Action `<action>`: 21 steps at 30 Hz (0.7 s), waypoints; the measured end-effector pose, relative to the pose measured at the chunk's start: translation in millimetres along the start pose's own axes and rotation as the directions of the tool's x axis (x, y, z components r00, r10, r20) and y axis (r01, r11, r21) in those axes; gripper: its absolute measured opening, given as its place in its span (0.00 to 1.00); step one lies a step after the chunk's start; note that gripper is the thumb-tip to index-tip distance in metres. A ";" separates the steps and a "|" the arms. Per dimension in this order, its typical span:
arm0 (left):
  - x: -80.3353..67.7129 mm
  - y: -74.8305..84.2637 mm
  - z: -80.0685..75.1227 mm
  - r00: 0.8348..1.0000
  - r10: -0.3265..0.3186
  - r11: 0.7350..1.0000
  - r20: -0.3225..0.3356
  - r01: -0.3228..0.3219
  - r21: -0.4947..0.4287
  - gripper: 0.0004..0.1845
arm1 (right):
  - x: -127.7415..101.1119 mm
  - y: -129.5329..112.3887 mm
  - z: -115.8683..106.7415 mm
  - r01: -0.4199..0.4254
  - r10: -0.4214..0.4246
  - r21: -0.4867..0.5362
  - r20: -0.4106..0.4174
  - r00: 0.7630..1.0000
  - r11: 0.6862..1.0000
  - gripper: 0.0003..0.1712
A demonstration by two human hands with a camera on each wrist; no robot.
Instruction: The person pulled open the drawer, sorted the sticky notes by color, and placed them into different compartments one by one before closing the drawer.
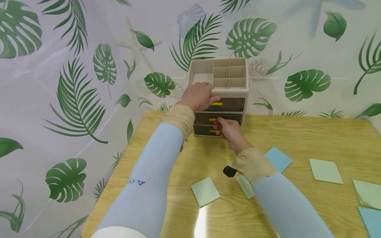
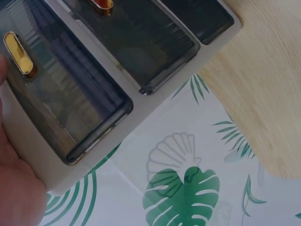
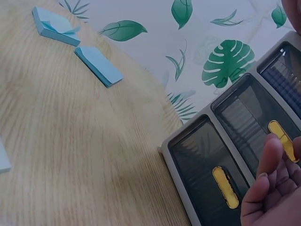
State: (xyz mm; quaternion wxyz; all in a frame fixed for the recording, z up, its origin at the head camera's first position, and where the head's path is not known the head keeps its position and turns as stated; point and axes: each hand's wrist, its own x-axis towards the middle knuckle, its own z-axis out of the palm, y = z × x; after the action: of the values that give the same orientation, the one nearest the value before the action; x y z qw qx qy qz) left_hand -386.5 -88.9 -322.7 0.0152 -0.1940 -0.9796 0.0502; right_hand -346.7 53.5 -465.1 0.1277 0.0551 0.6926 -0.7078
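Observation:
A desktop drawer organizer (image 1: 229,94) with an open divided top and three dark see-through drawers stands at the table's back. My left hand (image 1: 197,96) grips its front top edge, fingers over the rim and thumb down by the top drawer's yellow handle (image 1: 217,103). In the left wrist view only part of the left hand (image 2: 19,193) shows, at the left border. My right hand (image 1: 229,129) pinches the yellow handle (image 3: 281,136) of the middle drawer (image 1: 233,117) between thumb and forefinger. Beneath it, the bottom drawer's handle (image 3: 225,187) shows beside the curled fingers. All three drawers look closed.
On the wooden table (image 1: 282,132) lie pale green sticky-note pads, one in front (image 1: 205,192), one by the right wrist (image 1: 245,186) and others (image 1: 325,171) to the right. Blue pads (image 1: 279,158) lie there too. A leaf-patterned sheet (image 1: 119,99) hangs behind and left.

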 end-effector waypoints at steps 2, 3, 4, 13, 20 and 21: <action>-0.3 0.2 -1.5 1.000 0.006 1.000 0.004 -0.006 -0.003 0.35 | -2.7 1.2 -0.2 0.005 -0.005 0.003 -0.011 1.000 1.000 0.27; -0.5 0.2 -2.0 1.000 0.007 1.000 0.004 -0.007 -0.004 0.35 | -4.1 2.1 -0.1 0.008 -0.008 0.003 -0.017 1.000 1.000 0.28; -0.7 0.1 -2.3 1.000 0.008 1.000 0.006 -0.008 -0.004 0.35 | -5.4 3.0 0.3 0.010 -0.010 -0.001 -0.023 1.000 1.000 0.28; 1.0 0.8 -1.8 1.000 -0.012 1.000 0.009 0.012 -0.010 0.36 | -17.8 10.9 2.7 0.033 -0.033 -0.001 -0.041 0.999 0.999 0.28; 0.2 1.2 -1.1 1.000 -0.017 1.000 0.002 0.017 -0.004 0.36 | -29.8 15.5 7.3 0.026 -0.024 0.028 -0.064 0.998 0.999 0.21; -0.2 1.3 -1.2 1.000 -0.018 1.000 0.004 0.018 -0.005 0.36 | -32.5 16.0 8.1 0.022 -0.020 0.031 -0.065 0.998 0.999 0.21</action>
State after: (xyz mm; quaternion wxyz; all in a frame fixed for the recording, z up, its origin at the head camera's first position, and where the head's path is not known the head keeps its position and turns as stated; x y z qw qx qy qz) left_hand -385.7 -87.7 -321.7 0.0134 -0.1852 -0.9814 0.0481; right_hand -310.5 48.7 -472.0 0.0969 0.0725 0.6856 -0.7178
